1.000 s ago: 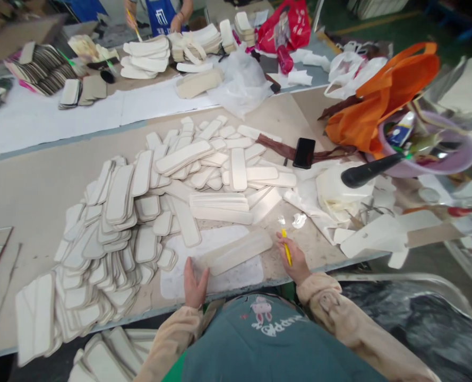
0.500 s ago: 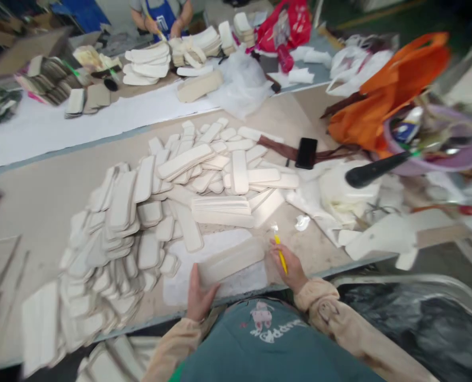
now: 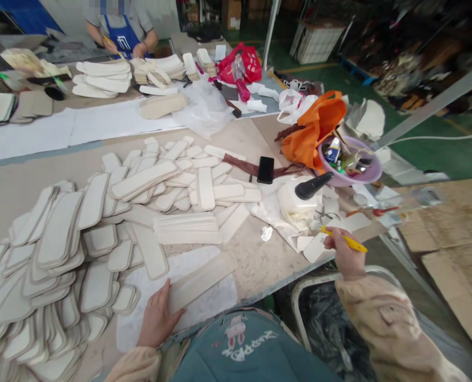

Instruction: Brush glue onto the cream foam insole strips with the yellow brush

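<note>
My left hand (image 3: pixel 156 318) lies flat, fingers stretched, on the near end of a long cream strip (image 3: pixel 204 280) that rests on a white sheet (image 3: pixel 172 302) at the table's front edge. My right hand (image 3: pixel 344 255) is closed round a yellow tool (image 3: pixel 345 240) and hovers past the table's right corner, above a bin lined with dark plastic (image 3: pixel 331 323). A large heap of cream padded pieces (image 3: pixel 100 223) covers the table to the left and ahead.
A black phone (image 3: pixel 265 169), an orange bag (image 3: pixel 313 127), a purple basin of bottles (image 3: pixel 349 164) and a black handle (image 3: pixel 313 185) crowd the right end. Another person in a blue apron (image 3: pixel 120 34) works at the far table with stacked pieces. Cardboard (image 3: pixel 454 233) lies on the green floor.
My right hand has swung with the yellow tool from beside the strip out to the right, beyond the table corner. My view turned right. The left hand stays on the strip.
</note>
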Tool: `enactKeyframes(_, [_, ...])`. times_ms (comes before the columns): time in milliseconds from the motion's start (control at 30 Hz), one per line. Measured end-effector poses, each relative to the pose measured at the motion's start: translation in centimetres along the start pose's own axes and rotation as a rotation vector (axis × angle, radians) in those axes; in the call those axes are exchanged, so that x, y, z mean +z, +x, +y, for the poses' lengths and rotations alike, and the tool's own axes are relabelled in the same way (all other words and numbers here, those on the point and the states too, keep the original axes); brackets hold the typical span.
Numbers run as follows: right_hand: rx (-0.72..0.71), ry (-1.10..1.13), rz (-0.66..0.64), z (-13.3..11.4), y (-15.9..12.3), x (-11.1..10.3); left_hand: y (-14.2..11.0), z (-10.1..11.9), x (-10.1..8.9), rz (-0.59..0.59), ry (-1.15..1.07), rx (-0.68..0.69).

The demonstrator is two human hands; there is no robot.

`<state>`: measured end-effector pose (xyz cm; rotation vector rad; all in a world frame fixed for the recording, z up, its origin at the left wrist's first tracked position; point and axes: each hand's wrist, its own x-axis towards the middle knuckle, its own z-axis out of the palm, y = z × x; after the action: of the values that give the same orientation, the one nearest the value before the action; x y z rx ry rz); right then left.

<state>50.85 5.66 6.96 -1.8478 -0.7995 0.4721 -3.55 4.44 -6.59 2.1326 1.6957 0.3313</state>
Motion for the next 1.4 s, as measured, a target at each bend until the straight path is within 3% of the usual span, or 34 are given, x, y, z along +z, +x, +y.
enactKeyframes(267, [0.088, -0.147, -0.159, 1.8, 2.7, 1.8, -1.8, 0.1, 0.3, 0.118, -0.059, -0.105])
enactKeyframes(467, [0.182, -0.113, -0.22, 3.1, 4.4, 3.5, -3.1, 0.1, 0.7, 0.116, -0.029, -0.164])
enactKeyframes(667, [0.131, -0.1, -0.187, 3.2, 4.8, 2.5, -2.9, 0.5, 0.7, 0.145, -0.061, -0.189])
enactKeyframes(767, [0.107, -0.097, -0.252, 3.6, 4.1, 1.8, -2.8, 0.2, 0.8, 0.137, -0.038, -0.187])
enactKeyframes(900, [-0.055, -0.205, -0.393, 4.7, 2.9, 0.7, -2.5, -0.4, 0.8, 0.124, -0.008, -0.152])
enactKeyframes(1067, [-0.331, -0.359, -0.461, 4.6, 2.1, -0.8, -2.4, -0.8, 0.7, 0.129, 0.004, -0.099])
enactKeyframes(1233, [-0.66, -0.583, -0.564, 3.4, 3.5, -0.9, -2.4, -0.9, 0.5, 0.137, -0.007, -0.091])
enactKeyframes(1400, [-0.873, -0.838, -0.595, 3.5, 4.9, -0.7, -2.3, -1.2, 0.3, 0.129, -0.02, -0.08])
